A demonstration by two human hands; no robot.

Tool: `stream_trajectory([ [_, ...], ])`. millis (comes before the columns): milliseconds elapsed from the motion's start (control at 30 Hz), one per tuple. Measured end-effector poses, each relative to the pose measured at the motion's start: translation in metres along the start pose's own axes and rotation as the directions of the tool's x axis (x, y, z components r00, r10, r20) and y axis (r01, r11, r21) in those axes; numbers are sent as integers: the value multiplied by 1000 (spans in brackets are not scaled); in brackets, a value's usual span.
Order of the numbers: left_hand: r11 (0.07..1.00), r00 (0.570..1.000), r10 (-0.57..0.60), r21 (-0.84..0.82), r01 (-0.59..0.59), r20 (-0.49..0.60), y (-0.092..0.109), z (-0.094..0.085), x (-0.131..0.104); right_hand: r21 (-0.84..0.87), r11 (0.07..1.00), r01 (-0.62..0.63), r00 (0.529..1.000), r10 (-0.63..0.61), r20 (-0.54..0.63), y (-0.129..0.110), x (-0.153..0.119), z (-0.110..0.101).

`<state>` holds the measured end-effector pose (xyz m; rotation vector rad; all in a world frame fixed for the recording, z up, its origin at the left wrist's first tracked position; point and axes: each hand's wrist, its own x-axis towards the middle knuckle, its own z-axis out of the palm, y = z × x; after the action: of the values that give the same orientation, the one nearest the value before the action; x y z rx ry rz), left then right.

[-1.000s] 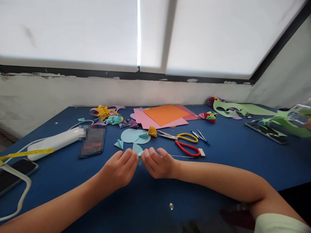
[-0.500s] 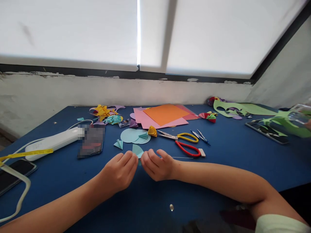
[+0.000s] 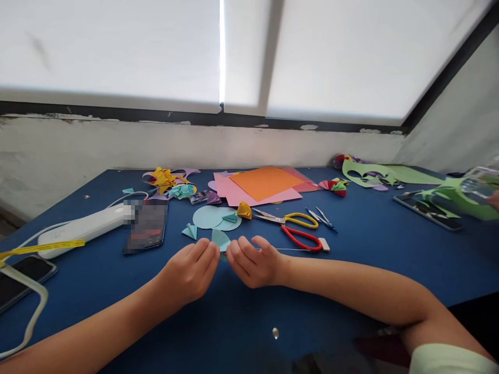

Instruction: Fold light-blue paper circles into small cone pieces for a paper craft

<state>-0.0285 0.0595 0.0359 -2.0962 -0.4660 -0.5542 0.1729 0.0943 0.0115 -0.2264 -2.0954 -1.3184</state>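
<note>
Between my two hands is a light blue folded paper piece [image 3: 221, 239], its fan-shaped part sticking up above the fingertips. My left hand [image 3: 195, 267] pinches its left side, fingers pressed together. On the right side my right hand [image 3: 251, 262] is closed on the same piece. A thin pale line [image 3: 294, 249] runs from behind my right hand toward the scissors. Just beyond the hands lie light blue paper circles [image 3: 206, 217], a small folded blue cone [image 3: 190, 231] and a folded yellow piece [image 3: 244, 210].
Scissors [image 3: 300, 221] with yellow and red handles lie beyond my right hand, near a white eraser [image 3: 324, 244] and tweezers [image 3: 322, 219]. Orange paper [image 3: 267, 183] is at the back. Phones and a white power strip [image 3: 89, 228] sit left. Another person's hand [image 3: 494, 200] shows far right.
Both hands have barely moved and still hold the blue paper. The other person's hand at the far right has shifted slightly.
</note>
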Motion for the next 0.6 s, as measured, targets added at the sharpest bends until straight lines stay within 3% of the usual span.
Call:
stream_trajectory([
  [600, 1000, 999, 16, 5, -16, 48, 4, 3, -2, -36, 998, 49, 999, -50, -15, 2, 0, 2],
])
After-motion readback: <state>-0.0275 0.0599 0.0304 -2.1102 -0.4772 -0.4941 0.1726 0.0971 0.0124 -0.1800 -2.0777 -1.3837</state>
